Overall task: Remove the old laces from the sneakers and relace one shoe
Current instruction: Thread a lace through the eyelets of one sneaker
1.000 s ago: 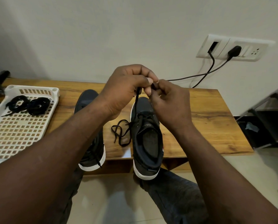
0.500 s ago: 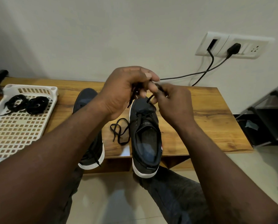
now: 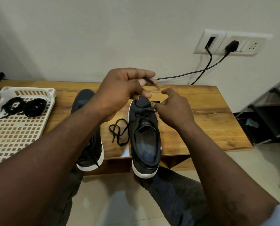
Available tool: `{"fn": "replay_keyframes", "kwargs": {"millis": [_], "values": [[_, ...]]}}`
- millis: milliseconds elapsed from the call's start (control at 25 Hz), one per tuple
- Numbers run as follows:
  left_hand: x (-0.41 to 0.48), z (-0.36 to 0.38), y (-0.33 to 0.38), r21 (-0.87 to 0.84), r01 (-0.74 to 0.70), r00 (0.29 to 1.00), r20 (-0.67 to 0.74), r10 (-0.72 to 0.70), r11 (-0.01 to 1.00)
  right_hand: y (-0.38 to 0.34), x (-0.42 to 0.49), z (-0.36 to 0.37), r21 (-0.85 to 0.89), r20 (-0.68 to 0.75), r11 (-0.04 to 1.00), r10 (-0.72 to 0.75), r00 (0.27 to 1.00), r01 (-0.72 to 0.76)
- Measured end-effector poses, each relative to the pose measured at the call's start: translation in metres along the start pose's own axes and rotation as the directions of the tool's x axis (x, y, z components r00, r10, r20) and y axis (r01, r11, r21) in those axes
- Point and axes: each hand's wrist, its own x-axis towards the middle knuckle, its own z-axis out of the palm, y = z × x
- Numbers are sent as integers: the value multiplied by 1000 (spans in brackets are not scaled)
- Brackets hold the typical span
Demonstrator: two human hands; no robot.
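Head view: brown wooden surface against white wall. The dark white-soled sneaker sits at its near edge. My left hand pinches the black lace by its tip; my right hand pinches it near the toe.

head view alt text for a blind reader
A person's left hand pinches a black lace tip above a dark sneaker on a wooden table while the right hand pinches its lace near the toe. A second sneaker and a white tray of coiled laces lie left.
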Motion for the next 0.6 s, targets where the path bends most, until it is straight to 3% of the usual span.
{"fn": "replay_keyframes", "kwargs": {"millis": [80,120,200,280,320,400,520,600], "values": [[0,-1,-4,239,38,999,-39,-30,970,2,-1,-10,19,14,1000,8,1000,-8],[-1,-3,-7,429,51,998,-54,-31,902,5,-2,-14,28,28,1000,14,1000,-15],[-1,-5,-15,753,62,998,-62,-23,655,8,-5,-22,74,92,997,26,995,-32],[1,-4,-17,885,73,995,-99,32,461,4,-12,-24,121,233,990,36,972,-66],[2,-2,-16,895,70,992,-111,67,441,1,-16,-23,116,291,991,31,956,-67],[4,1,-13,864,38,995,-79,60,502,-3,-20,-17,84,330,996,4,944,-34],[3,4,-15,622,81,994,5,-107,779,-3,-18,-12,63,345,997,10,939,-33],[3,6,-20,478,141,990,-42,-138,867,-1,-17,-13,99,344,993,20,939,-58]]}}
